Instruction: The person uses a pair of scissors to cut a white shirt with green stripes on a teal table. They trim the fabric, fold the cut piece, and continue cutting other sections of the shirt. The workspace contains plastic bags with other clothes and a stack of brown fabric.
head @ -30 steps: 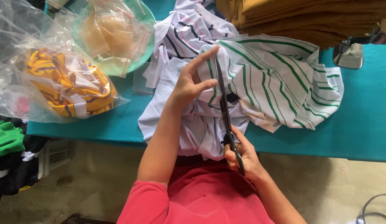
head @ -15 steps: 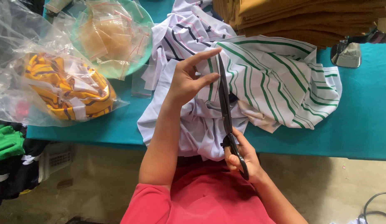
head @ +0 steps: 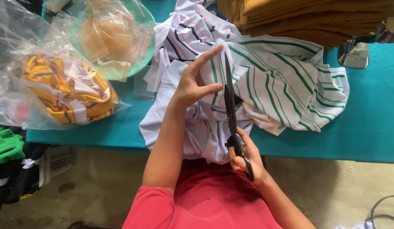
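Observation:
A white garment with green stripes (head: 286, 80) lies bunched on the teal table (head: 366, 127), partly hanging over the near edge. My left hand (head: 192, 82) pinches a fold of this fabric and holds it up. My right hand (head: 245, 159) grips the handles of long black scissors (head: 229, 101), whose blades point away from me along the held fold, right beside my left fingers. Another white piece with dark and pink stripes (head: 184, 29) lies behind it.
A clear plastic bag with yellow striped cloth (head: 65, 89) sits at the left. A green bowl of small clear bags (head: 112, 38) stands behind it. Stacked mustard fabric (head: 298, 17) fills the far right. A metal object (head: 353, 53) stands beside it. Green and dark clothes (head: 6, 148) hang lower left.
The scissors have moved slightly further along the fold, and my left hand has shifted its pinch on the striped fabric. The rest is unchanged.

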